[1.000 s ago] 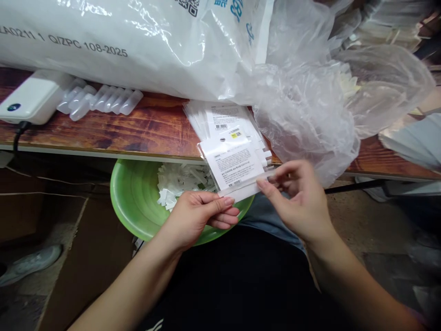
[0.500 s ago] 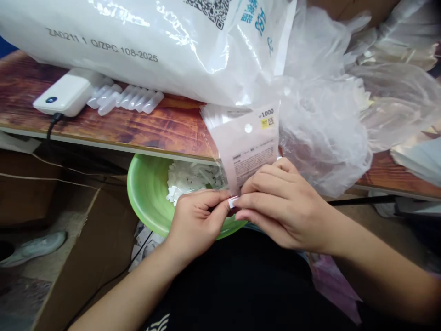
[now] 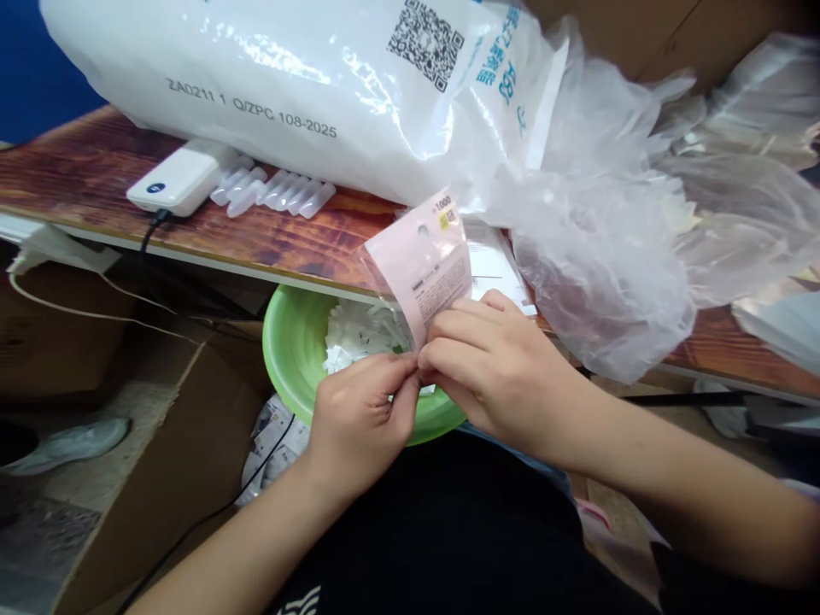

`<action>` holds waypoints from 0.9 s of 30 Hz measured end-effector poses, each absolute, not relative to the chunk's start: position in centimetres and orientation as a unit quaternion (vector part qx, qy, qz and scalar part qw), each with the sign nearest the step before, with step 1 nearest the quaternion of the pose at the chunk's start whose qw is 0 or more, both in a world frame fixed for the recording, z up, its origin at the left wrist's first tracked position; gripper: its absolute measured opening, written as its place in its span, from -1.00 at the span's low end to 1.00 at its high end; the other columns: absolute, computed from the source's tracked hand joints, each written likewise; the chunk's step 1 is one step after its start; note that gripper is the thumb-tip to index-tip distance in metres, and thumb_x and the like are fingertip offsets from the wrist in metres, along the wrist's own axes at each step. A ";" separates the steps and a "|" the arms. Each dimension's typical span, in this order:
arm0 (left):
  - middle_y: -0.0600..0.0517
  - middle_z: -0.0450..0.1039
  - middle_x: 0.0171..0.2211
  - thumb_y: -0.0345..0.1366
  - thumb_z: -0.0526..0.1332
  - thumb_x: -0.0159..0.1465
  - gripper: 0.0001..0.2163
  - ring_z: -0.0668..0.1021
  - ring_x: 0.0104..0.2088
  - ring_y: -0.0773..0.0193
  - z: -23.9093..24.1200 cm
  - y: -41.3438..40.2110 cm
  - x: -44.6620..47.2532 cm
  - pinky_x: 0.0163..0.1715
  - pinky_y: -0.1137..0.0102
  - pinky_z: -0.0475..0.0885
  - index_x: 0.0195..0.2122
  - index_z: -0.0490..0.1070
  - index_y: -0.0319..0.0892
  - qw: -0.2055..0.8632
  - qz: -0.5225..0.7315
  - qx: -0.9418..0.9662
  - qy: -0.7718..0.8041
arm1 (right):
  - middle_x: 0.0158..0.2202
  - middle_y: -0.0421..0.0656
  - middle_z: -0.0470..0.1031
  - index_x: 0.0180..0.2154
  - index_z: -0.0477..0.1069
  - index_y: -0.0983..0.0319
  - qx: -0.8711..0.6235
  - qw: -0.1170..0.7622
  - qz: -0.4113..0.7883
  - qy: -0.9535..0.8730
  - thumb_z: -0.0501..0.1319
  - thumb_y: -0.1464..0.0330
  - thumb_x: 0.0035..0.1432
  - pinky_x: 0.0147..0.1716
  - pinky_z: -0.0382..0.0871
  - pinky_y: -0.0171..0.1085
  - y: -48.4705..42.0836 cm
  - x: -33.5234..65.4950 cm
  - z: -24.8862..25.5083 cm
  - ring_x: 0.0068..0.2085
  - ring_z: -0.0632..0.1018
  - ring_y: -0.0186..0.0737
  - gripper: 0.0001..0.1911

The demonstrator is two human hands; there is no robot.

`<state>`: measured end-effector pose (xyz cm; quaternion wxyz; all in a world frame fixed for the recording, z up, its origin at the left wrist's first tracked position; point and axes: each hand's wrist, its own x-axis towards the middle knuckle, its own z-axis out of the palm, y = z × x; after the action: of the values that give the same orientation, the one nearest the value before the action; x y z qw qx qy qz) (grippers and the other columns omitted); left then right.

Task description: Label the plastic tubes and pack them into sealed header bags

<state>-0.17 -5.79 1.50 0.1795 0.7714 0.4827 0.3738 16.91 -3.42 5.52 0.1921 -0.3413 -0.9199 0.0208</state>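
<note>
A pale pink printed card in a clear plastic packet (image 3: 426, 256) stands tilted above my fingers, its price and small text facing me. My left hand (image 3: 365, 406) pinches the packet's lower end between thumb and forefinger. My right hand (image 3: 500, 367) is closed on the lower right part of the same packet, its fingertips meeting the left ones. Just what lies between the fingertips is hidden. Beneath my hands sits a green bowl (image 3: 282, 342) with small white pieces (image 3: 359, 333) in it. Behind the packet, a white printed sheet (image 3: 496, 265) lies on the table.
A large white printed sack (image 3: 288, 77) lies along the wooden table (image 3: 64, 179). Before it are a white power bank (image 3: 183, 179) with a cable and several translucent plastic pieces (image 3: 275, 190). Crumpled clear plastic bags (image 3: 602, 256) fill the right. A cardboard box (image 3: 166, 453) stands below left.
The pink packet has moved left and tilts more, now apart from the white sheet behind. My fingertips have come together, and the small white bit between them no longer shows. The view has shifted.
</note>
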 end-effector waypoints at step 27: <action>0.05 0.62 -0.35 -0.39 0.20 0.23 -0.84 0.61 -0.36 0.26 2.3 -5.6 -1.3 -0.28 0.45 0.48 -0.28 0.59 -0.10 0.158 0.363 0.759 0.517 | -0.42 -0.15 0.35 -0.39 0.46 0.27 -0.330 0.242 0.092 -0.908 0.04 0.45 0.28 -0.33 0.20 -0.26 -2.4 16.4 5.8 -0.35 0.35 -0.28 -0.74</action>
<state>-1.28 -5.62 2.29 0.1576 0.7588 0.5173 0.3630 16.44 -2.37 5.85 0.2417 -0.3300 -0.9079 0.0919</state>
